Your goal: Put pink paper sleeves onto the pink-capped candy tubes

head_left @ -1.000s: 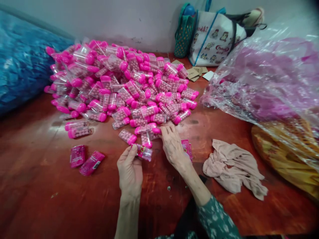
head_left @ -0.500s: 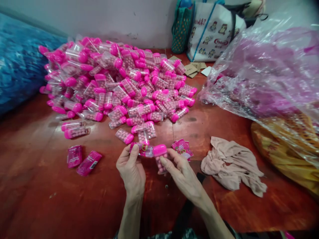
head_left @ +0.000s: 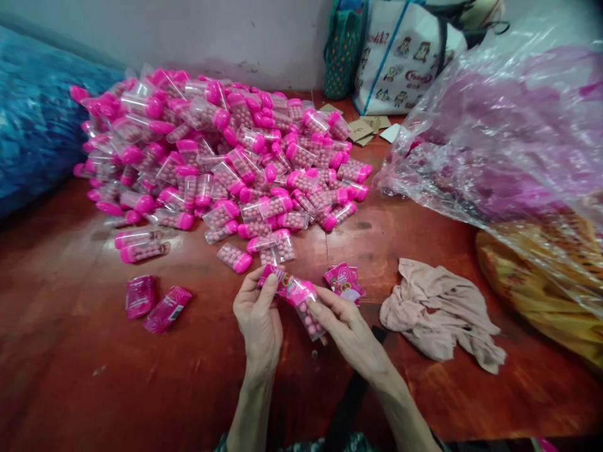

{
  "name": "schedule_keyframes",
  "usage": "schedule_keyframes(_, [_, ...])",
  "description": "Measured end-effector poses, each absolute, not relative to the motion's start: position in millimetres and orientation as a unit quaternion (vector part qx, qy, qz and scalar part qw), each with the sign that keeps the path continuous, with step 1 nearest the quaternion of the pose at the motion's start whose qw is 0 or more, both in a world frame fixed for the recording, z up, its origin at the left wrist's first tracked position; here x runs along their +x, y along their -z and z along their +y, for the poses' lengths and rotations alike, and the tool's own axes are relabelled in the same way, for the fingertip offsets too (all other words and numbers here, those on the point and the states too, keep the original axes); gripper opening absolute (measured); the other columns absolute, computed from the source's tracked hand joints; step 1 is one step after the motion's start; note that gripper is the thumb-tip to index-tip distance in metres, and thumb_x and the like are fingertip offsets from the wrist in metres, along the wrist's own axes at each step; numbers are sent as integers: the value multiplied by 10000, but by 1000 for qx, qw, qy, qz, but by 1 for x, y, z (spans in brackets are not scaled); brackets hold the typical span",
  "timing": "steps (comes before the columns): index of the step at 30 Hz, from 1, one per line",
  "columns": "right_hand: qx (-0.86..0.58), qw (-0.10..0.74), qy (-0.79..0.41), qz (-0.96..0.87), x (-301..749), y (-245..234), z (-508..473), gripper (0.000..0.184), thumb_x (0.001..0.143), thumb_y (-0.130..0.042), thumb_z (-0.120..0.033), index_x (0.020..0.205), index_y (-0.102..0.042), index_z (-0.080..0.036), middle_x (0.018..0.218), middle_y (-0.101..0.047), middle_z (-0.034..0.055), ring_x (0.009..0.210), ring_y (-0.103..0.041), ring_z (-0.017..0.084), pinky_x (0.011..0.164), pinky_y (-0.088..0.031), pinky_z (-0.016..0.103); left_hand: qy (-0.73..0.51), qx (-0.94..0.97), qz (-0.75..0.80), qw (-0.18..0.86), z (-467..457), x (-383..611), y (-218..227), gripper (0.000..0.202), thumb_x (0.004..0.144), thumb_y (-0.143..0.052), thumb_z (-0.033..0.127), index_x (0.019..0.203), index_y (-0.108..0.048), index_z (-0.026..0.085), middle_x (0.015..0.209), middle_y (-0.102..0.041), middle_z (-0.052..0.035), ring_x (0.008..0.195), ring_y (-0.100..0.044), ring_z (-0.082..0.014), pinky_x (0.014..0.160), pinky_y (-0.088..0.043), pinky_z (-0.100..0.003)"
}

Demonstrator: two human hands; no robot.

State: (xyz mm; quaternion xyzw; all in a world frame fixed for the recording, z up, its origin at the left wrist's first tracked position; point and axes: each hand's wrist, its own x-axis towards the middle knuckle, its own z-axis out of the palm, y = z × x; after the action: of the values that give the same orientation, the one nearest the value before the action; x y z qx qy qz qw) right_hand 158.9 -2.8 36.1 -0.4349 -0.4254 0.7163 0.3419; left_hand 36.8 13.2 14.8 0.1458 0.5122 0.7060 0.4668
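Between thumb and fingers, my left hand (head_left: 261, 314) pinches a printed pink sleeve label (head_left: 277, 279). A clear candy container (head_left: 311, 320) with a pink cap and round pink candies is gripped by my right hand (head_left: 342, 323). Its capped end sits at the label's right end and seems to be inside it; the candy-filled body sticks out toward the lower right. Just beyond my right hand lies a small stack of flat printed labels (head_left: 343, 281). On the left, two containers wrapped in printed labels (head_left: 162, 306) rest on the red table.
A large heap of pink-capped candy containers (head_left: 226, 157) covers the back of the red table (head_left: 94, 389). To the right are a beige cloth (head_left: 443, 314) and a clear plastic bag (head_left: 494, 144). A blue bag (head_left: 42, 119) stands at left, a white printed bag (head_left: 400, 63) at the back.
My left hand has moved right, toward my right hand. The label and the container have come into line, tilted down to the right, and the label now reaches over the cap.
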Motion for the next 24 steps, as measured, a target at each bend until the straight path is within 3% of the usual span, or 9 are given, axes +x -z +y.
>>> schedule_keyframes(4, [-462, 360, -653, -480, 159, -38, -3, 279, 884, -412, -339, 1078, -562, -207, 739, -546, -1, 634, -491, 103, 512, -400, 176, -692, 154, 493, 504, 14, 39, -15, 274, 697, -646, 152, 963, -588, 186, 927, -648, -40, 789, -616, -136, 735, -473, -263])
schedule_keyframes(11, [-514, 380, -559, -528, 156, -32, -5, 261, 861, -474, -319, 1060, -587, -196, 762, -617, 10, 655, -562, 135, 610, -446, 225, -673, 109, 483, 550, 13, 42, -13, 225, 710, -643, 297, 855, -632, 126, 832, -689, -80, 743, -644, -182, 717, -502, -310])
schedule_keyframes(15, [-543, 389, -492, -558, 155, -30, -7, 255, 856, -486, -299, 1070, -581, -198, 774, -632, 19, 654, -567, 141, 604, -440, 228, -659, 101, 481, 569, 12, 45, -18, 163, 649, -700, 245, 748, -658, 124, 752, -696, -63, 703, -648, -178, 720, -504, -307])
schedule_keyframes(24, [-536, 340, -478, -608, 152, -33, -12, 200, 887, -422, -241, 992, -586, -194, 809, -619, 28, 691, -567, 139, 640, -430, 228, -607, 117, 494, 611, 12, 45, -22, 255, 659, -684, 299, 832, -673, 112, 830, -697, -105, 707, -651, -205, 659, -512, -311])
